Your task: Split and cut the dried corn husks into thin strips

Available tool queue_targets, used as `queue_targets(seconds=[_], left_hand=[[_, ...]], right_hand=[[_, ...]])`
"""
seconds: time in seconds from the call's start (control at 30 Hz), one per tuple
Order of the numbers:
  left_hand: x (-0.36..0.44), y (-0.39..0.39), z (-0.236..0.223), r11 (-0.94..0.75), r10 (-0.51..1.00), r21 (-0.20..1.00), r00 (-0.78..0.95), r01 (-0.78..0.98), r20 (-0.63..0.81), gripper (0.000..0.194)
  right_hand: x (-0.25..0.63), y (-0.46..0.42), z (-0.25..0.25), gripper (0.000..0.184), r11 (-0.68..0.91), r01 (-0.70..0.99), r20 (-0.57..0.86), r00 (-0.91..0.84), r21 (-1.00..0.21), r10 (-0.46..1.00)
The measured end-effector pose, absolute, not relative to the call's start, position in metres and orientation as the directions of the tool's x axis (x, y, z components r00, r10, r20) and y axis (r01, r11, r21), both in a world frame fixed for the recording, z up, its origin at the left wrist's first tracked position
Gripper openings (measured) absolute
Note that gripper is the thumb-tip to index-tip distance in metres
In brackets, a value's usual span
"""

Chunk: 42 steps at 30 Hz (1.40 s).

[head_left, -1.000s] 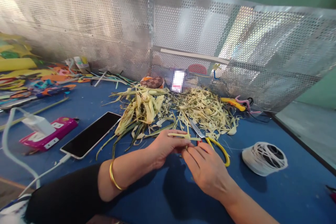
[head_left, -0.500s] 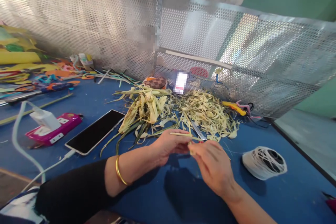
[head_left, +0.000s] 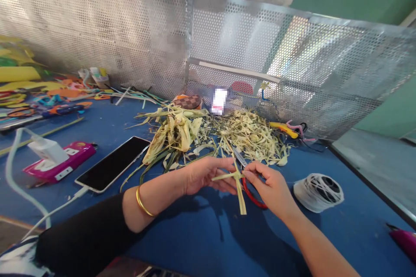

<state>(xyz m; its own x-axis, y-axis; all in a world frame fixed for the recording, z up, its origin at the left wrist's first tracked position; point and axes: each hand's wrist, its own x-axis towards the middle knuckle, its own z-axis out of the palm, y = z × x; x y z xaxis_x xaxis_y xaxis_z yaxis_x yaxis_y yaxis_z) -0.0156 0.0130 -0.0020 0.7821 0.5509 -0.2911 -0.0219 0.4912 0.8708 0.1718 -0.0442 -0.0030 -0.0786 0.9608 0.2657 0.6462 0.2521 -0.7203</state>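
Observation:
Pale green-yellow leaf strips [head_left: 239, 194] are crossed into a small knot, with ends sticking out to the left, up and down. My right hand [head_left: 271, 188] pinches this piece at its right side between thumb and fingers. Loosely cupped around the left end is my left hand [head_left: 204, 175], thumb and fingers apart. Behind the piece lie scissors with red handles [head_left: 258, 201], partly covered by my right hand, blades pointing toward the leaf scraps.
Beyond my hands lie a bundle of dried husk leaves [head_left: 182, 130] and a heap of shredded scraps [head_left: 256, 136]. A spool of white twine [head_left: 318, 192] stands right. A phone [head_left: 113, 164] and a magenta power strip [head_left: 60, 162] are left. A perforated metal screen [head_left: 136, 39] borders the table.
My left hand has opened from its hold on the leaf strips. My right hand now holds the crossed piece, with a strip end hanging down. The red scissor handles show more.

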Motion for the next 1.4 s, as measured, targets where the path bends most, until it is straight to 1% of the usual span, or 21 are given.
queue_targets(seconds=[0.07, 0.1, 0.13, 0.2, 0.27, 0.33, 0.37, 0.43, 0.53, 0.67, 0.8, 0.87, 0.97, 1.1, 1.13, 1.2, 1.27, 1.33, 1.4], left_hand=[[-0.013, 0.010, -0.004, 0.439, 0.560, 0.897, 0.765, 0.051, -0.318, 0.042], [-0.011, 0.008, -0.006, 0.413, 0.578, 0.908, 0.749, 0.075, -0.325, 0.039], [-0.009, 0.005, -0.007, 0.386, 0.606, 0.918, 0.726, 0.088, -0.325, 0.038], [-0.006, 0.001, -0.009, 0.326, 0.677, 0.940, 0.670, 0.100, -0.306, 0.036], [-0.004, -0.002, -0.010, 0.274, 0.733, 0.956, 0.621, 0.102, -0.277, 0.034], [-0.003, -0.003, -0.009, 0.250, 0.757, 0.962, 0.597, 0.109, -0.265, 0.033], [-0.003, -0.003, -0.009, 0.248, 0.758, 0.962, 0.595, 0.117, -0.268, 0.033], [-0.003, -0.004, -0.008, 0.248, 0.747, 0.959, 0.603, 0.136, -0.279, 0.032], [-0.001, -0.008, -0.007, 0.242, 0.738, 0.958, 0.613, 0.151, -0.283, 0.028], [0.002, -0.010, -0.011, 0.224, 0.742, 0.967, 0.621, 0.124, -0.252, 0.024], [0.003, -0.009, -0.016, 0.183, 0.734, 0.974, 0.640, 0.132, -0.225, 0.026], [0.003, -0.009, -0.016, 0.166, 0.735, 0.977, 0.643, 0.136, -0.214, 0.027], [0.003, -0.009, -0.015, 0.181, 0.760, 0.976, 0.612, 0.122, -0.217, 0.025], [0.004, -0.008, -0.012, 0.232, 0.858, 0.972, 0.462, 0.038, -0.223, 0.023], [0.003, -0.007, -0.012, 0.241, 0.879, 0.971, 0.423, 0.003, -0.220, 0.024], [0.003, -0.005, -0.012, 0.253, 0.902, 0.966, 0.375, -0.060, -0.213, 0.026], [0.002, -0.003, -0.013, 0.261, 0.912, 0.961, 0.350, -0.094, -0.214, 0.027], [0.002, -0.002, -0.014, 0.275, 0.916, 0.956, 0.331, -0.102, -0.228, 0.027], [0.003, -0.002, -0.016, 0.306, 0.908, 0.947, 0.329, -0.097, -0.260, 0.027]], right_hand=[[0.171, -0.046, -0.002, 0.020, 0.288, 0.669, 0.275, -0.128, -0.685, 0.953], [0.169, -0.046, -0.002, 0.019, 0.281, 0.665, 0.265, -0.129, -0.692, 0.956], [0.168, -0.046, -0.002, 0.018, 0.256, 0.641, 0.246, -0.107, -0.723, 0.963], [0.165, -0.045, -0.004, 0.017, 0.156, 0.509, 0.177, -0.007, -0.847, 0.984], [0.161, -0.044, -0.005, 0.024, 0.053, 0.287, 0.078, 0.078, -0.957, 0.994], [0.158, -0.042, -0.007, 0.028, -0.012, 0.107, -0.003, 0.081, -0.994, 0.997], [0.157, -0.042, -0.009, 0.027, -0.028, 0.061, -0.024, 0.066, -0.998, 0.998], [0.156, -0.042, -0.012, 0.026, -0.033, 0.034, -0.032, 0.046, -0.999, 0.998], [0.155, -0.043, -0.019, 0.027, -0.018, 0.055, -0.014, 0.062, -0.998, 0.998], [0.154, -0.042, -0.028, 0.026, -0.006, 0.075, 0.004, 0.133, -0.997, 0.991], [0.151, -0.041, -0.029, 0.027, 0.037, 0.115, 0.061, 0.212, -0.993, 0.975], [0.150, -0.041, -0.027, 0.026, 0.064, 0.165, 0.103, 0.236, -0.984, 0.966], [0.151, -0.041, -0.020, 0.025, 0.090, 0.275, 0.150, 0.205, -0.957, 0.967], [0.157, -0.042, -0.015, 0.026, 0.087, 0.378, 0.145, 0.127, -0.922, 0.981], [0.158, -0.042, -0.015, 0.025, 0.078, 0.428, 0.134, 0.103, -0.901, 0.986], [0.158, -0.044, -0.017, 0.023, 0.075, 0.566, 0.119, 0.043, -0.821, 0.992], [0.157, -0.046, -0.019, 0.029, 0.114, 0.684, 0.142, -0.016, -0.720, 0.990], [0.154, -0.048, -0.021, 0.033, 0.197, 0.743, 0.218, -0.071, -0.639, 0.973], [0.150, -0.051, -0.022, 0.032, 0.320, 0.773, 0.308, -0.169, -0.548, 0.936]])
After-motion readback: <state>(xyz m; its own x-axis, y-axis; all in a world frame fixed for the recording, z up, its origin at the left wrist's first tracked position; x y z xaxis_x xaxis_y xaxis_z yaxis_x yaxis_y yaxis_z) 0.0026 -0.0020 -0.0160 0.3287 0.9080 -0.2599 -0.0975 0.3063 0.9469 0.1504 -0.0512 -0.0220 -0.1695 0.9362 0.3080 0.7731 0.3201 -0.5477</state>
